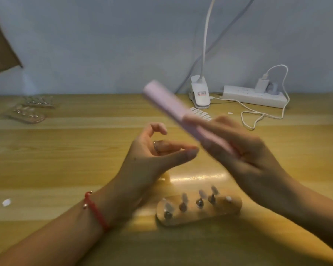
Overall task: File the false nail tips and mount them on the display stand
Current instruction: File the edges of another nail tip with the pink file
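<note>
Four pale, seemingly translucent nail tips (185,197) top the display stand (232,209).

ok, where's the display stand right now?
Head view: the display stand lies on the wooden table, lower centre-right, nearer the person than the right hand holding the pink nail file.

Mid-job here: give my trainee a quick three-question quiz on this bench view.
1. True or false: the right hand holds the pink file.
2. Which wrist wears the red bracelet? A) left B) right
3. Fill in: the display stand lies ____ to the person than the power strip.
Key: 1 true; 2 A; 3 nearer.
</note>
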Demonstrator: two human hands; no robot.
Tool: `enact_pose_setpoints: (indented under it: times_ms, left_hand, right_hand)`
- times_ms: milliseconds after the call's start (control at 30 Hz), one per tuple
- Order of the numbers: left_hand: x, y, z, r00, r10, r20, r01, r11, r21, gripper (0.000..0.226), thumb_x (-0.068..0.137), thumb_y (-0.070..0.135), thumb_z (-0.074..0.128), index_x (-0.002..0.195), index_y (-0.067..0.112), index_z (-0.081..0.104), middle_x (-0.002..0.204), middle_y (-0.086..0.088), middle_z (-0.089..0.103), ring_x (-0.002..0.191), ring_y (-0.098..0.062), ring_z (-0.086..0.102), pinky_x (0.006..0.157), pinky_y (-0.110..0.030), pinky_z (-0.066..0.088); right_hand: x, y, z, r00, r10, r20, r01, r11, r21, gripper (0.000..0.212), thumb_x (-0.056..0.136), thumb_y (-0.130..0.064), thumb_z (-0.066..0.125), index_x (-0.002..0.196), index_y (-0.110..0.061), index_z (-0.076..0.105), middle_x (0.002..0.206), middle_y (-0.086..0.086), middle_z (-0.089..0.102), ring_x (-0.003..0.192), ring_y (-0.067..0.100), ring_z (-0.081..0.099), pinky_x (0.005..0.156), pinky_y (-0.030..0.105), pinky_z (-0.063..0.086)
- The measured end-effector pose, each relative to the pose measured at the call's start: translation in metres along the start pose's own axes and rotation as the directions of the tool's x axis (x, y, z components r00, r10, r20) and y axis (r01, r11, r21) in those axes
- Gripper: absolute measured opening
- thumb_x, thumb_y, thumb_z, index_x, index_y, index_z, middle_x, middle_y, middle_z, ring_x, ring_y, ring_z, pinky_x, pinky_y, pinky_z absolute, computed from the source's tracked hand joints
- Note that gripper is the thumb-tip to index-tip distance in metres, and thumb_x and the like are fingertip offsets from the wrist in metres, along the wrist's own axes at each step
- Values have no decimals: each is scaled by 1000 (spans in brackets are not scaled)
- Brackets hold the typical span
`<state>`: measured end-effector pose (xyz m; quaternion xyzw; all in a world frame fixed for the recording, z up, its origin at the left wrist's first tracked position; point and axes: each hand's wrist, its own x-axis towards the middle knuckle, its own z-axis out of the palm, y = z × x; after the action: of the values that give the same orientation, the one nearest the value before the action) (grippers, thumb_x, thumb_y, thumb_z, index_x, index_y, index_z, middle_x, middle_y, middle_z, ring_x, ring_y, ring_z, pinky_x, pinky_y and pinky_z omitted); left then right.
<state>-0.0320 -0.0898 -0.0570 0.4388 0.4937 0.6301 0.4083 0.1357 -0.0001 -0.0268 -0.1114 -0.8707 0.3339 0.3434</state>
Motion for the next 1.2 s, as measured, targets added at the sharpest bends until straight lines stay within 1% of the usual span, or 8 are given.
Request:
enact_pose_setpoints:
  times_ms: [100, 267, 433, 667, 833, 1033, 1133, 1200]
  left_hand:
    - [6, 3, -15, 992, -122, 42, 127, 980, -155, 72, 54, 29, 90, 108, 25, 42, 96, -4, 75, 84, -11, 71, 75, -23, 49]
    - [16, -1, -23, 952, -226, 206, 289, 887, -361, 81, 40, 29, 95, 101, 18, 43, 79, 4, 71, 70, -9, 67, 67, -21, 53]
    - [15, 2, -28, 916, -232, 326, 350, 860, -370, 66, 52, 25, 91, 98, 20, 45, 80, 6, 68, 67, -6, 62, 66, -21, 51]
    - [15, 4, -27, 918, -260, 300, 365, 848, -385, 71, 42, 17, 93, 96, 18, 46, 77, 2, 67, 63, -9, 53, 67, -23, 44]
    - [17, 5, -22, 906, -309, 288, 398, 853, -338, 82, 51, 13, 79, 122, 17, 37, 97, -14, 46, 78, -21, 47, 68, -24, 40]
    - [16, 2, -26, 918, -250, 308, 360, 853, -378, 56, 49, 13, 88, 100, 6, 66, 87, -4, 67, 77, -13, 65, 67, -24, 53]
    - [17, 2, -27, 901, -293, 320, 419, 779, -466, 54, 41, 16, 93, 85, 10, 61, 74, -2, 56, 65, -11, 55, 61, -23, 45]
    - [17, 2, -28, 899, -303, 317, 428, 763, -483, 48, 40, 10, 92, 80, 9, 65, 72, -2, 57, 65, -11, 56, 62, -24, 48]
  right_hand:
    - [7, 0, -23, 984, 23, -179, -7, 996, 86, 54, 94, -33, 47, 143, -47, 27, 104, -12, 59, 91, 1, 57, 71, 12, 48]
    - [22, 3, -48, 993, 78, -90, -67, 991, 111, 32, 90, -13, 53, 86, -36, 74, 91, -12, 62, 89, 2, 56, 68, 11, 46]
    - [41, 0, -32, 976, -195, -94, 137, 893, -429, 56, 93, -52, 44, 52, -15, 55, 62, -2, 50, 72, 17, 45, 85, 33, 23]
    - [91, -12, -11, 861, -488, -143, 347, 770, -536, 34, 76, -8, 59, 47, -10, 41, 55, -6, 36, 64, 16, 34, 76, 49, 30]
    - [105, -11, 6, 842, -536, -55, 431, 731, -528, 34, 66, -3, 57, 48, -19, 33, 54, -8, 30, 62, 16, 30, 70, 37, 27]
    - [110, -6, 29, 805, -581, 117, 568, 699, -434, 35, 63, -1, 59, 50, -22, 34, 54, -6, 33, 61, 16, 30, 65, 29, 25]
    - [133, -7, 10, 874, -478, -88, 392, 800, -454, 31, 63, -2, 56, 50, -20, 34, 52, -9, 27, 59, 16, 29, 66, 30, 24]
    - [129, -7, 19, 881, -472, -22, 408, 785, -465, 30, 62, -4, 56, 49, -20, 34, 51, -10, 27, 59, 16, 30, 70, 34, 26]
